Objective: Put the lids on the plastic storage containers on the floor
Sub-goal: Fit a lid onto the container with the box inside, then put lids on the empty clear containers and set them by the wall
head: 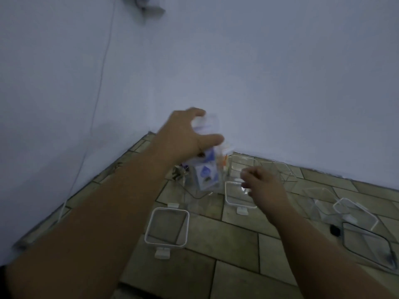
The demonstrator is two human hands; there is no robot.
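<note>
Clear tall container (207,175): you are gripping it around its top with your left hand (187,137), fingers and thumb spread wide and curling over the rim. It is standing by the wall (259,72) with blue-printed contents inside. Motion blur is hiding the rim's edge.
Pinch on white-rimmed lid (237,201): your right hand (263,188) is curling narrow fingers over the lid's far right corner and looks to be pinching it, though blur is softening the contact.
Seating step: you are probably about to cap the tall container. Keep steadying its wall with the left hand, but slide those fingers off the opening first. Bring the lid in level, match corners, then press evenly until the tab side is sitting down.
Lid relative to grip: the lid is hanging just right of the tall container and lower than its mouth, so it is needing a lift and a leftward carry.
Spare on floor (237,244): a second lid (166,226) is lying flat nearer you, well apart from both hands.
</note>
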